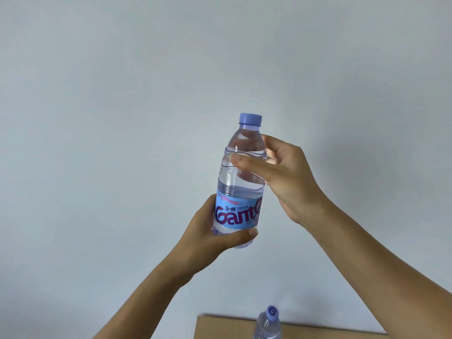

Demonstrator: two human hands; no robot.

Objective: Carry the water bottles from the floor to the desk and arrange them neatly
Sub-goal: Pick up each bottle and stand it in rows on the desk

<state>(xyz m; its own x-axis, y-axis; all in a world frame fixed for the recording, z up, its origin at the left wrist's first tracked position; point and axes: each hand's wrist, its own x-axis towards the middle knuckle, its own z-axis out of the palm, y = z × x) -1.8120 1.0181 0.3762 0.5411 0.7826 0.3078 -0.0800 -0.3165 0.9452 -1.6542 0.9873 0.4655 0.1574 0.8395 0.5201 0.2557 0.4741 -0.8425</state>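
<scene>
A clear water bottle (241,182) with a purple cap and a light-blue label is held up in front of a plain wall, nearly upright with its top leaning slightly right. My left hand (212,238) grips its base, thumb across the front below the label. My right hand (281,172) holds its upper body, thumb laid across the front and fingers behind. A second bottle (269,322) with the same purple cap stands at the bottom edge on a brown surface (225,326); only its top shows.
A plain pale grey-white wall fills almost the whole view. The brown surface has a corner at the bottom centre and runs off to the right under my right forearm.
</scene>
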